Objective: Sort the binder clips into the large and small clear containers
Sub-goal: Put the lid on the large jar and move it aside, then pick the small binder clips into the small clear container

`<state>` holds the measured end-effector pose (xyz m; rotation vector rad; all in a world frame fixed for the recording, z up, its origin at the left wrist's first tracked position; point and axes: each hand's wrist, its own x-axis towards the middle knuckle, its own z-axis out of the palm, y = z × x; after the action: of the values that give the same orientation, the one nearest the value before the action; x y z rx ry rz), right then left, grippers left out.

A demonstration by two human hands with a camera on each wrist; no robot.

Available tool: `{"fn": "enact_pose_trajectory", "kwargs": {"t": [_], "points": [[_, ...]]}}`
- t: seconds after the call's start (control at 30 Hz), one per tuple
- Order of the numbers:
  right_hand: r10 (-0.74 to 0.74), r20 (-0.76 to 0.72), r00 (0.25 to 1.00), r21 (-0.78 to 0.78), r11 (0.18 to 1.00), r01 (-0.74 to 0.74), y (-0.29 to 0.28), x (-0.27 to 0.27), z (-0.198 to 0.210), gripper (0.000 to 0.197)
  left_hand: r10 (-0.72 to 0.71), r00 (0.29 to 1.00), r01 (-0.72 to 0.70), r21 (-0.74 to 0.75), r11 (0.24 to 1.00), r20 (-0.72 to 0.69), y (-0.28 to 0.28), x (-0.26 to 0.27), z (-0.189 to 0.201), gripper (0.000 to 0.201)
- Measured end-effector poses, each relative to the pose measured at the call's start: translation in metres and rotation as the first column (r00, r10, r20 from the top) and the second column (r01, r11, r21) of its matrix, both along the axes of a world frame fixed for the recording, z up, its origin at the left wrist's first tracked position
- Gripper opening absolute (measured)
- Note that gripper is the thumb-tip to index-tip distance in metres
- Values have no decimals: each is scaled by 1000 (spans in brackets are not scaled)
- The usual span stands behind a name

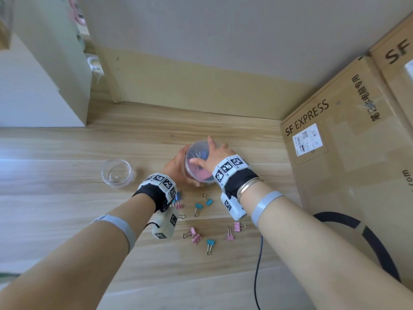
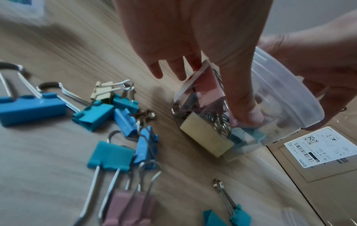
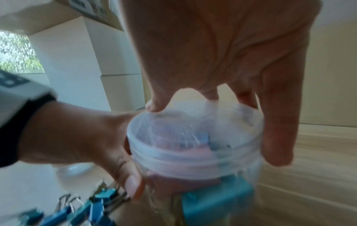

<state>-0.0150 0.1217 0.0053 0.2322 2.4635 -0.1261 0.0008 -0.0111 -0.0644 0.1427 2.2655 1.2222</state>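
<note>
The large clear container [image 1: 202, 175] stands mid-table with pink and blue binder clips inside. My left hand [image 1: 176, 166] grips its left wall, the thumb pressed on the wall [image 2: 247, 114]. My right hand [image 1: 214, 155] comes from above, its fingers curled round the translucent lid [image 2: 286, 94] on the container's threaded mouth [image 3: 193, 160]. The small clear container [image 1: 117, 173] stands open and empty to the left. Several loose clips, teal [image 1: 197, 206] and pink [image 1: 196, 238], lie on the wood nearer to me; the left wrist view shows more blue clips [image 2: 108, 152].
A tall SF Express cardboard box [image 1: 346, 153] closes off the right side. A black cable [image 1: 259, 265] and a black hoop [image 1: 368, 238] lie at the near right. A white cabinet [image 1: 33, 86] stands at the far left, and a wall runs behind the table.
</note>
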Motion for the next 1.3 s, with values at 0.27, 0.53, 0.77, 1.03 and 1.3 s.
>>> {"fn": "enact_pose_trajectory", "kwargs": {"t": [0.27, 0.53, 0.77, 1.03, 1.3], "points": [[239, -20, 971, -55, 969, -240, 2, 6, 6, 119, 26, 999, -29, -61, 998, -37, 3, 1, -2, 125], [85, -119, 989, -141, 985, -101, 12, 15, -3, 114, 41, 999, -42, -45, 998, -26, 3, 0, 0, 126], [-527, -106, 843, -500, 761, 414, 29, 15, -24, 65, 193, 980, -191, 32, 981, -40, 2, 2, 4, 116], [-507, -217, 834, -592, 748, 301, -15, -41, -7, 46, 288, 955, -290, -12, 957, -73, -26, -60, 40, 100], [-501, -128, 856, -668, 681, 299, -65, -92, -24, 60, 265, 961, -275, -171, 946, -79, -70, -118, 36, 101]]}}
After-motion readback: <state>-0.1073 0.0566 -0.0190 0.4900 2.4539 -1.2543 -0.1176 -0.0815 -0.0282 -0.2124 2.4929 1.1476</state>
